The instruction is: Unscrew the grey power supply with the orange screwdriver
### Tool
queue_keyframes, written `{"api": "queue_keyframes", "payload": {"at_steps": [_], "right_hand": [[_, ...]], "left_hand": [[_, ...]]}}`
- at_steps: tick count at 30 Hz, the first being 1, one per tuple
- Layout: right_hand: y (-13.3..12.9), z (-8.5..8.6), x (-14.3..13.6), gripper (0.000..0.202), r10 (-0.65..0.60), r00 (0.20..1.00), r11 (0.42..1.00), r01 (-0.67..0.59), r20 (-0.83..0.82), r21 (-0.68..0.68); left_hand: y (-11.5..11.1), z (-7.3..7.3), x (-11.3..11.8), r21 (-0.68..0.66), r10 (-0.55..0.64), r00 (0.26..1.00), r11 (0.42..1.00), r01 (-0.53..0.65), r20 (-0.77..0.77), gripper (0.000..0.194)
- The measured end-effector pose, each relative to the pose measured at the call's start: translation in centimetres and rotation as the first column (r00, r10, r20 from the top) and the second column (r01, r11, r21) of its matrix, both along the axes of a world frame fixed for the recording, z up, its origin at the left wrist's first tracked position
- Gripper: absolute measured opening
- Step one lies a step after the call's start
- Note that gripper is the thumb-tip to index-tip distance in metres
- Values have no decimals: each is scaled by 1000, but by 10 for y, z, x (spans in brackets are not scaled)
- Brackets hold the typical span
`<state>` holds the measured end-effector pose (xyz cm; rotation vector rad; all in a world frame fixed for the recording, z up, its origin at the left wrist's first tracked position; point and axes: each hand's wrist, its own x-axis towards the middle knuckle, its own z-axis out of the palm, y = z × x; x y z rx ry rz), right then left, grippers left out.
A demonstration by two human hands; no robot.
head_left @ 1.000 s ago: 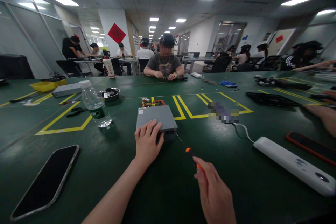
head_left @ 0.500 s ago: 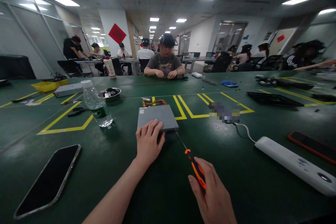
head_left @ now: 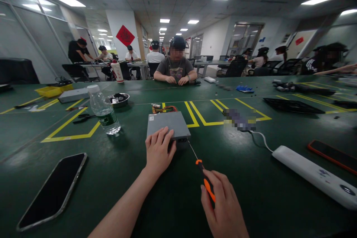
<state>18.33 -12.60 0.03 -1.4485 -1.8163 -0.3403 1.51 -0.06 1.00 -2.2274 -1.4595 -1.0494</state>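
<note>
A grey computer power supply (head_left: pixel 167 121) lies flat on the green table, a bundle of coloured wires (head_left: pixel 164 108) at its back. My left hand (head_left: pixel 160 148) steadies it, fingers over the top near the front edge and thumb down the front face. In my right hand (head_left: pixel 221 197) is a screwdriver (head_left: pixel 208 186) with an orange and black handle, fingers closed round the grip. Its thin shaft points up and left, and the tip meets the lower right front corner of the power supply. Whether the tip sits in a screw is too small to tell.
Left of the power supply stand a water bottle (head_left: pixel 104 113) and a metal bowl (head_left: pixel 119 99) of small parts. A phone (head_left: pixel 52 191) lies at near left. On the right are a white power bank-like device (head_left: pixel 312 174) with a cable and an orange-edged phone (head_left: pixel 333 154). A person (head_left: pixel 175 61) sits opposite.
My right hand has shifted its grip on the screwdriver, the fingers now further forward over the handle. The left hand and the power supply stay in place.
</note>
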Motion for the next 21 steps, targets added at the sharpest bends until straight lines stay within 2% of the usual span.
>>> {"api": "queue_keyframes", "payload": {"at_steps": [5, 12, 21], "right_hand": [[0, -2, -1, 26, 3, 998, 1000, -4, -56, -25], [-3, 5, 4, 25, -11, 994, 1000, 8, -111, -29], [2, 8, -14, 23, 93, 992, 996, -94, -89, -9]], "left_hand": [[0, 0, 0, 18, -2, 1000, 1000, 2, 2, 33], [0, 0, 0, -7, 4, 1000, 1000, -4, -3, 33], [0, 0, -1, 10, -7, 1000, 1000, 7, 7, 33]]}}
